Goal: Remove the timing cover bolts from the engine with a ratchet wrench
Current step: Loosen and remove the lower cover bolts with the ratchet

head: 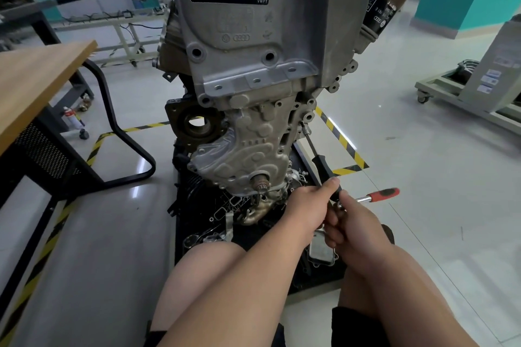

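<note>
Head camera, down toward near engine

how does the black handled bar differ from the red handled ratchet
The black-handled bar slants up to the side of the engine; the ratchet sticks out sideways over the floor. The left hand grips the bar's black grip; the right hand holds the ratchet at its head, its red grip untouched. Both have bare metal shanks and meet at the hands.
</note>
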Demonstrator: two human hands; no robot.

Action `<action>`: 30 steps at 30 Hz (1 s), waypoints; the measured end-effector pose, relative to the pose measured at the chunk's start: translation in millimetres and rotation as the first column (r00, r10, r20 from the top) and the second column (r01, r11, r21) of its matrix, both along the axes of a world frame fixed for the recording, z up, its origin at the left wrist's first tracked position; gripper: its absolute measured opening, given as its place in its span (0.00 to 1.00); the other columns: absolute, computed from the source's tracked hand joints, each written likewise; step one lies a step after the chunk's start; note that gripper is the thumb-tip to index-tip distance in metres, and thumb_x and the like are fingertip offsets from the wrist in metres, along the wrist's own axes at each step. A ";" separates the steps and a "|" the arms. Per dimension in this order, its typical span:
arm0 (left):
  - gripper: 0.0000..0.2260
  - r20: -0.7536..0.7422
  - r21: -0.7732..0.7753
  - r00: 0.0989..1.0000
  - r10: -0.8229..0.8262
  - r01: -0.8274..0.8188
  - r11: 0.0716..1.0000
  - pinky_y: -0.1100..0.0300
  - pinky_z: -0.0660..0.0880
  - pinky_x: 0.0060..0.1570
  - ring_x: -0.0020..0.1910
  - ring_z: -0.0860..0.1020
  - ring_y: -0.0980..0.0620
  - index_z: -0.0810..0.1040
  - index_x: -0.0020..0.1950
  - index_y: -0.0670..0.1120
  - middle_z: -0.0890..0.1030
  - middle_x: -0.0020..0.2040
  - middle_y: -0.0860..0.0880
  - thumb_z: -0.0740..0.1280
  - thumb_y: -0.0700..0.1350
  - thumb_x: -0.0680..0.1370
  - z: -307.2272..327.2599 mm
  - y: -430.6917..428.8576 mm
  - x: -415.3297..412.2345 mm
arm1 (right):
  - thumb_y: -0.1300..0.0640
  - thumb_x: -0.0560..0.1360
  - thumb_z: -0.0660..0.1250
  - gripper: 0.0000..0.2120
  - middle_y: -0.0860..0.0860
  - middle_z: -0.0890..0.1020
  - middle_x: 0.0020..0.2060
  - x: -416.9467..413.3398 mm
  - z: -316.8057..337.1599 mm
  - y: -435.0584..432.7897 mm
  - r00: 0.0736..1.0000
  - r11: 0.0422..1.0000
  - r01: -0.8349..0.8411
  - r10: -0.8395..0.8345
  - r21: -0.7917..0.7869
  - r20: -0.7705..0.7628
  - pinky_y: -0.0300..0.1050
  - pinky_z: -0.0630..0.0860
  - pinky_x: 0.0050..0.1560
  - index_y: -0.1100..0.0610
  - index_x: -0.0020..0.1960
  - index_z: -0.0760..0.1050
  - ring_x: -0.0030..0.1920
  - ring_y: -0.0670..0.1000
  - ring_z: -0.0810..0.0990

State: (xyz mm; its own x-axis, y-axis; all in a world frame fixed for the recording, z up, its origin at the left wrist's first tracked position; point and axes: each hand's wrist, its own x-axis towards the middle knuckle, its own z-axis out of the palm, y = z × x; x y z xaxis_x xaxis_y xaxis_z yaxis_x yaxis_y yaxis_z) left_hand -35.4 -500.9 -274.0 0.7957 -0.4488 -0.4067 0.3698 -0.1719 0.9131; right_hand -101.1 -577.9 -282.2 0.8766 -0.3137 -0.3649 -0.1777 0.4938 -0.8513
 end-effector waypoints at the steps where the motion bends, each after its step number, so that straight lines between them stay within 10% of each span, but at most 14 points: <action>1: 0.20 0.010 0.004 1.000 0.011 -0.011 1.000 0.59 0.71 0.31 0.24 0.72 0.50 0.80 0.37 0.45 0.75 0.24 0.49 0.67 0.62 0.74 -0.2 -0.4 0.2 | 0.51 0.83 0.54 0.14 0.53 0.68 0.27 0.2 -0.5 0.9 1.000 0.996 0.018 -0.017 -0.084 0.015 0.43 0.63 0.22 0.57 0.45 0.70 0.21 0.48 0.62; 8: 0.17 0.034 0.020 0.997 0.063 -0.063 0.998 0.65 0.70 0.31 0.27 0.75 0.56 0.79 0.33 0.50 0.78 0.30 0.53 0.69 0.60 0.74 -2.3 0.7 1.8 | 0.53 0.82 0.57 0.22 0.51 0.81 0.51 -3.2 -7.4 11.5 0.995 0.784 0.091 -0.096 -0.614 0.024 0.31 0.71 0.37 0.42 0.73 0.54 0.44 0.43 0.81; 13: 0.18 0.019 -0.015 0.997 0.079 -0.079 0.997 0.67 0.72 0.30 0.27 0.76 0.58 0.77 0.30 0.50 0.78 0.27 0.55 0.69 0.58 0.75 -1.7 2.0 1.4 | 0.54 0.82 0.57 0.22 0.49 0.81 0.43 -3.0 -8.8 17.4 0.994 0.696 0.097 -0.102 -0.711 0.036 0.37 0.72 0.34 0.41 0.72 0.54 0.37 0.40 0.81; 19: 0.17 -0.011 0.040 0.993 0.113 -0.113 0.993 0.64 0.72 0.33 0.33 0.78 0.55 0.80 0.34 0.50 0.80 0.33 0.53 0.67 0.61 0.75 5.3 4.1 0.6 | 0.51 0.82 0.56 0.21 0.49 0.80 0.52 0.7 -11.2 14.2 0.993 0.839 0.094 -0.114 -0.536 -0.003 0.34 0.71 0.40 0.43 0.73 0.55 0.47 0.42 0.81; 24: 0.21 -0.157 0.022 0.967 0.199 -0.198 0.980 0.62 0.65 0.29 0.23 0.68 0.52 0.73 0.34 0.47 0.72 0.24 0.52 0.61 0.61 0.78 8.5 1.0 3.8 | 0.50 0.83 0.53 0.14 0.52 0.74 0.25 2.3 -2.1 10.1 0.994 0.949 0.070 -0.091 -0.306 -0.055 0.42 0.66 0.27 0.56 0.46 0.71 0.22 0.50 0.69; 30: 0.25 -0.380 -0.170 0.908 0.174 -0.254 0.952 0.66 0.68 0.23 0.24 0.73 0.55 0.81 0.48 0.42 0.77 0.29 0.50 0.53 0.59 0.82 14.7 8.4 11.9 | 0.50 0.83 0.53 0.21 0.53 0.70 0.23 2.2 7.0 1.2 0.997 0.996 0.073 -0.072 0.041 -0.035 0.43 0.63 0.20 0.61 0.38 0.71 0.19 0.49 0.62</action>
